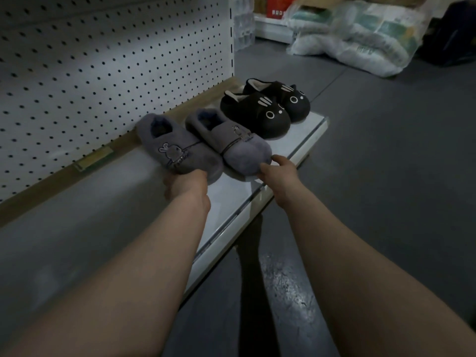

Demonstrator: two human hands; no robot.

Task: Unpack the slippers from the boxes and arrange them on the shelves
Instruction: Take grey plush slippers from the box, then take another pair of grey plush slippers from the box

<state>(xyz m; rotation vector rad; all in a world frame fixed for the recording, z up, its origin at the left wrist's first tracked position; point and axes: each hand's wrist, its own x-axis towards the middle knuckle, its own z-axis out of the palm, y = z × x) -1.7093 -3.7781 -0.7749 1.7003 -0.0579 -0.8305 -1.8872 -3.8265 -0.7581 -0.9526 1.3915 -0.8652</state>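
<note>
The left hand [185, 186], just left of frame centre, grips the toe of the left grey slipper [175, 150], fingers curled under its front. The right hand [278, 171], a little right of centre, pinches the toe tip of the right grey slipper [231, 143] between thumb and fingers. Both slippers lie on the white shelf [257, 202] with heels toward the pegboard [103, 60] at the upper left and toes close to the front lip. The left one seems tilted, its toe raised in the hand. That lip is the main risk: a pull toward the body rather than a push back could tip either slipper onto the grey floor [386, 176] at the right. The plush is soft, so a grip on the toe alone may only squash it, leaving the heel skewed and the pair uneven. Just beyond, above centre, the black cat slippers [257, 114] sit almost touching the right grey one. A sideways nudge could shove them toward the shelf end and out of line. Plastic-wrapped bundles [360, 39] lie at the upper right, well apart.
</note>
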